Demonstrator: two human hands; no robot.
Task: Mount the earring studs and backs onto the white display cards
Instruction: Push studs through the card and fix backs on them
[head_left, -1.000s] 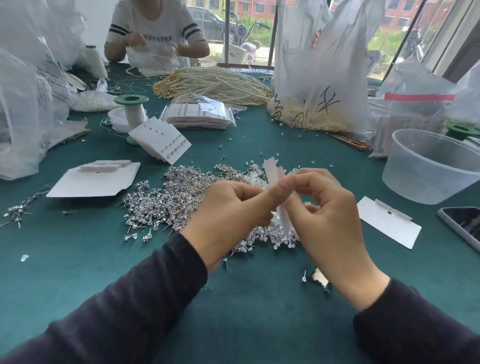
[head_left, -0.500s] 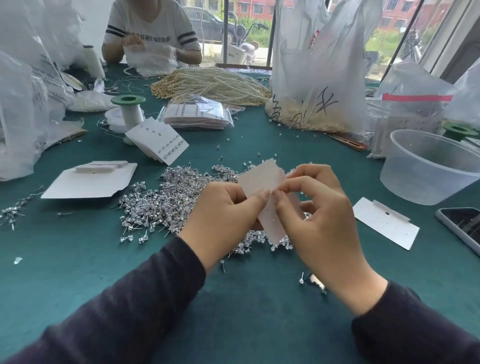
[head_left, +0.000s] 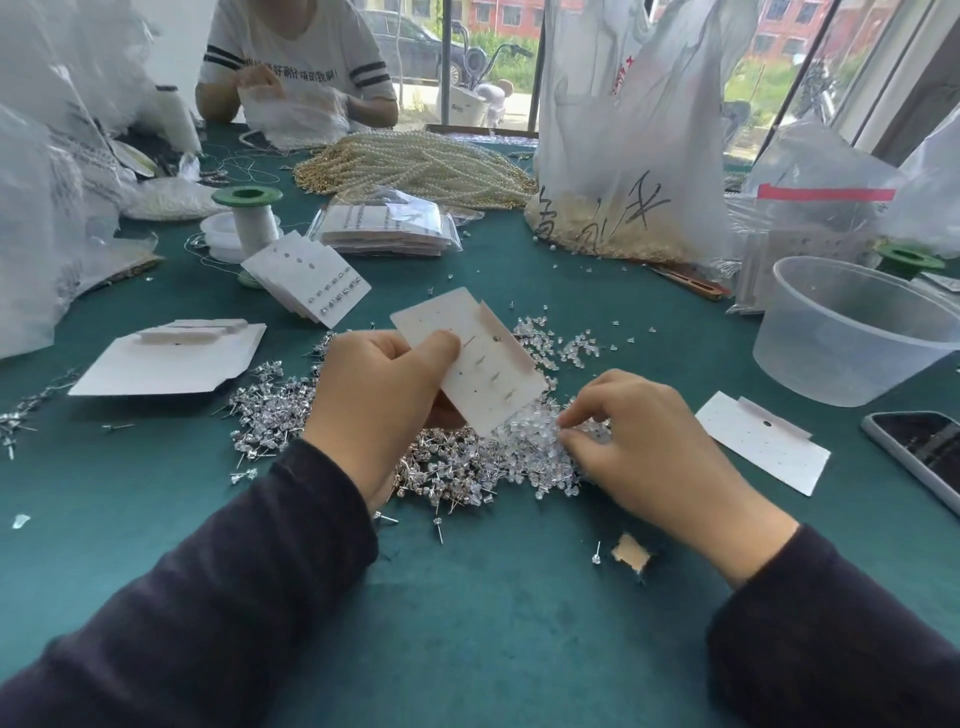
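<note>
1. Gripping white display card (head_left: 488, 364) in left hand (head_left: 379, 395), pinching its left edge with thumb on the upturned face; holding it tilted above the pile, clear of the table.
2. Showing a few thin stud posts in a column down that upturned face.
3. Dipping curled fingertips of right hand (head_left: 639, 441) into clear earring backs (head_left: 540, 441), just below the card's lower corner; touching the heap, but hiding whether a back is being pinched, so cannot tell.
4. Lying heaped beneath and left of both hands on green table cloth (head_left: 493, 623): earring studs (head_left: 270, 410).
5. Lying flat to the right of the right hand, apart from it: blank card (head_left: 763, 452).
6. Leaning in a fanned stack beyond the studs: filled cards (head_left: 306, 280).
7. Standing toward the right edge: clear plastic tub (head_left: 857, 332); lying near it, phone (head_left: 919, 447).
8. Sitting at the far side, handling a clear bag: second person (head_left: 296, 67).
</note>
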